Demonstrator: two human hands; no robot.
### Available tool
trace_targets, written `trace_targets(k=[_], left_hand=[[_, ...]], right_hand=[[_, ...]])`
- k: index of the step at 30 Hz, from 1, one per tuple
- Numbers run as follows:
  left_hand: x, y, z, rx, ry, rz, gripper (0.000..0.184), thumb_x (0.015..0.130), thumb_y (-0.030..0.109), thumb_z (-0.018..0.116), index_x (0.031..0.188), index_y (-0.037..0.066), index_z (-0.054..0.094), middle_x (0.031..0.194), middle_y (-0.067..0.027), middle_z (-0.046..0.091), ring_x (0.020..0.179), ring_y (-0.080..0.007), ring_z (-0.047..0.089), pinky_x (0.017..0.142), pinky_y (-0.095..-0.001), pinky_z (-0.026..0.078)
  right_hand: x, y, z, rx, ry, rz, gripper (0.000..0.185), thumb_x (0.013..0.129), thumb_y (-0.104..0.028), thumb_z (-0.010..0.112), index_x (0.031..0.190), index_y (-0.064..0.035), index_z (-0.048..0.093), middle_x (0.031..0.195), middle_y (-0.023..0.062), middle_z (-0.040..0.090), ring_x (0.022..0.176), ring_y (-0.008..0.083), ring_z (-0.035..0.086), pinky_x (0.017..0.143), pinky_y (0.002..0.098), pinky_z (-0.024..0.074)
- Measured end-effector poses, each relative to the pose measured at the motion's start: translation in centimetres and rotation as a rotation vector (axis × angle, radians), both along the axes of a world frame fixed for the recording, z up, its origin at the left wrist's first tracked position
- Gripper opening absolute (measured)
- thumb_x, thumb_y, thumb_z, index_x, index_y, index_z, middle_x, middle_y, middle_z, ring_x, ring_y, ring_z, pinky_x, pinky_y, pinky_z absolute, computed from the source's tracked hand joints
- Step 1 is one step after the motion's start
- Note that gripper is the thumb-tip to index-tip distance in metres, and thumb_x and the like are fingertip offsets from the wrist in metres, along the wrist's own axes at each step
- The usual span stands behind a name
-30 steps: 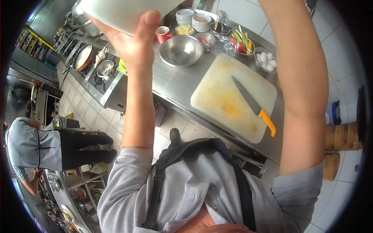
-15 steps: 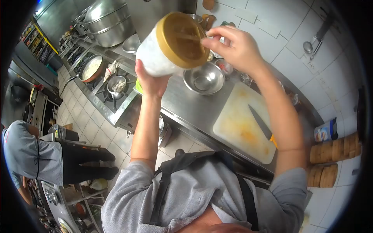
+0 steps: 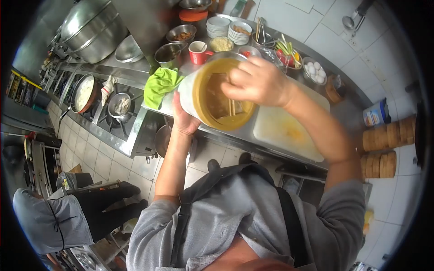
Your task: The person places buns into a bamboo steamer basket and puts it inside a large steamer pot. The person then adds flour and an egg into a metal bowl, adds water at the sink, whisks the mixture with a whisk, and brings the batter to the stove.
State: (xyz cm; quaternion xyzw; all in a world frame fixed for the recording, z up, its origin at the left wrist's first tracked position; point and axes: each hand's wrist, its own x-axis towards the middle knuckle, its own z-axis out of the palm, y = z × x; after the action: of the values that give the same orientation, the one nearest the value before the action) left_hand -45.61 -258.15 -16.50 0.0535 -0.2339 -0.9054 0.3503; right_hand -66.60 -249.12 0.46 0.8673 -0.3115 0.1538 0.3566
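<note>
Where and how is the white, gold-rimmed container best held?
Probably with a cupped palm on the white container, around its rounded side wall, coming from the left and below, where the left hand is. It is tipped, its gold rim toward the camera, and the right hand occupies that end.

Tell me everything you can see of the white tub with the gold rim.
The round tub looks plastic: cloudy white body, broad gold rim, brownish within it. It is held tilted, rim toward the camera, in front of the counter. The left hand supports it; the right hand hides part of the rim, contact unclear.
</note>
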Motion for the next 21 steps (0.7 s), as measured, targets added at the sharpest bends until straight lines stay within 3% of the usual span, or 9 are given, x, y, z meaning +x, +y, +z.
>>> trace_targets(k=[2, 4, 9, 13, 14, 17, 19, 21], left_hand=[[-0.1, 0.0, -2.8, 0.105, -0.084, -0.117, 0.085, 0.091, 0.072, 0.041, 0.147, 0.007, 0.039, 0.144, -0.0139, 0.050, 0.131, -0.0310, 0.050, 0.109, -0.0481, 0.041], [-0.3, 0.9, -3.5, 0.097, -0.122, -0.149, 0.084, 0.091, 0.071, 0.041, 0.146, 0.006, 0.040, 0.143, -0.0147, 0.051, 0.130, -0.0313, 0.051, 0.107, -0.0484, 0.043], [-1.2, 1.8, -3.3, 0.076, -0.103, -0.279, 0.085, 0.093, 0.071, 0.037, 0.147, 0.006, 0.038, 0.144, -0.0167, 0.049, 0.131, -0.0340, 0.049, 0.108, -0.0514, 0.042], [-1.4, 1.8, -2.1, 0.140, -0.134, -0.102, 0.084, 0.094, 0.070, 0.033, 0.148, 0.005, 0.036, 0.144, -0.0184, 0.048, 0.129, -0.0364, 0.050, 0.106, -0.0540, 0.043], [-1.1, 1.3, -2.8, 0.144, -0.143, -0.085, 0.084, 0.094, 0.070, 0.033, 0.148, 0.005, 0.036, 0.144, -0.0184, 0.048, 0.129, -0.0364, 0.050, 0.106, -0.0540, 0.043], [0.1, -0.6, -5.7, 0.339, 0.273, -0.218, 0.087, 0.091, 0.072, 0.038, 0.147, 0.005, 0.038, 0.143, -0.0191, 0.049, 0.127, -0.0365, 0.052, 0.105, -0.0536, 0.044], [0.0, -1.5, -6.6, 0.369, 0.356, -0.237, 0.087, 0.091, 0.071, 0.039, 0.147, 0.005, 0.038, 0.143, -0.0189, 0.049, 0.127, -0.0363, 0.052, 0.105, -0.0532, 0.045], [-0.2, -2.3, -6.2, 0.357, 0.358, -0.236, 0.085, 0.091, 0.070, 0.040, 0.147, 0.005, 0.039, 0.143, -0.0184, 0.049, 0.127, -0.0354, 0.052, 0.105, -0.0514, 0.045]], right_hand=[[-0.2, 2.0, -1.7, 0.008, -0.048, -0.045, 0.015, 0.075, -0.018, 0.060, 0.091, -0.0183, 0.061, 0.079, -0.0034, 0.048, 0.074, 0.0129, 0.053, 0.062, 0.0272, 0.0410], [-0.2, 3.6, -2.1, 0.101, -0.095, -0.035, 0.018, 0.074, -0.008, 0.069, 0.088, -0.0167, 0.063, 0.078, -0.0016, 0.049, 0.068, 0.0146, 0.052, 0.060, 0.0278, 0.0433], [-2.0, 5.0, -2.5, 0.096, -0.114, -0.035, 0.014, 0.072, -0.014, 0.065, 0.085, -0.0167, 0.060, 0.081, -0.0005, 0.049, 0.071, 0.0151, 0.053, 0.062, 0.0276, 0.0431], [-5.5, 7.0, -0.9, 0.106, -0.154, -0.303, 0.009, 0.074, -0.017, 0.059, 0.084, -0.0176, 0.057, 0.086, 0.0027, 0.049, 0.080, 0.0200, 0.055, 0.070, 0.0334, 0.0444], [-6.6, 7.7, -1.9, 0.228, -0.177, -0.417, 0.010, 0.074, -0.014, 0.059, 0.084, -0.0158, 0.059, 0.086, 0.0043, 0.050, 0.083, 0.0210, 0.056, 0.072, 0.0353, 0.0447], [-10.6, 10.3, -8.9, 0.453, -0.151, -0.681, 0.016, 0.075, -0.007, 0.059, 0.089, -0.0125, 0.063, 0.089, 0.0063, 0.053, 0.089, 0.0243, 0.058, 0.076, 0.0375, 0.0460], [-13.3, 11.7, -14.0, 0.533, -0.143, -0.726, 0.020, 0.076, -0.005, 0.058, 0.094, -0.0129, 0.065, 0.086, 0.0071, 0.055, 0.086, 0.0256, 0.060, 0.074, 0.0384, 0.0472], [-13.9, 11.6, -15.3, 0.602, -0.134, -0.797, 0.025, 0.077, -0.004, 0.058, 0.098, -0.0134, 0.067, 0.084, 0.0079, 0.056, 0.084, 0.0270, 0.061, 0.072, 0.0393, 0.0484]])
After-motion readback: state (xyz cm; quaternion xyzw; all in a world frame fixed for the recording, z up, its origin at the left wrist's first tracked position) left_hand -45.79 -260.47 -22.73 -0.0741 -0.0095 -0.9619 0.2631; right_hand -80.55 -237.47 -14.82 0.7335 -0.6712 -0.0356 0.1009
